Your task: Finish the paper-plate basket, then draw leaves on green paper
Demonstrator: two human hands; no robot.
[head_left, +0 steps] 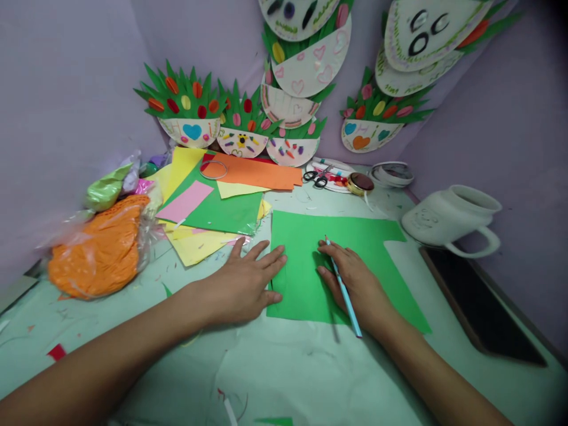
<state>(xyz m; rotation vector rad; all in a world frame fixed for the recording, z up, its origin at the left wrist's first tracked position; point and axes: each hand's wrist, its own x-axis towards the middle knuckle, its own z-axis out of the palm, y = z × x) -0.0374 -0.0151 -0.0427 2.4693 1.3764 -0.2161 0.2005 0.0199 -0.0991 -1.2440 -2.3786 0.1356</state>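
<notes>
A sheet of green paper (355, 236) lies flat on the table in front of me. My left hand (242, 284) rests palm down, fingers spread, at the sheet's left edge, its fingertips on the paper. My right hand (355, 284) lies on the middle of the sheet and holds a light blue pencil (344, 290), whose tip points away from me and touches the paper.
A stack of green, orange, yellow and pink paper sheets (222, 201) lies at the back left. Black scissors (316, 176) and a tape roll (360, 183) sit behind the sheet. A white jug (448, 222) stands at right, a bag of orange material (100, 251) at left. Paper-plate crafts (242, 133) line the wall.
</notes>
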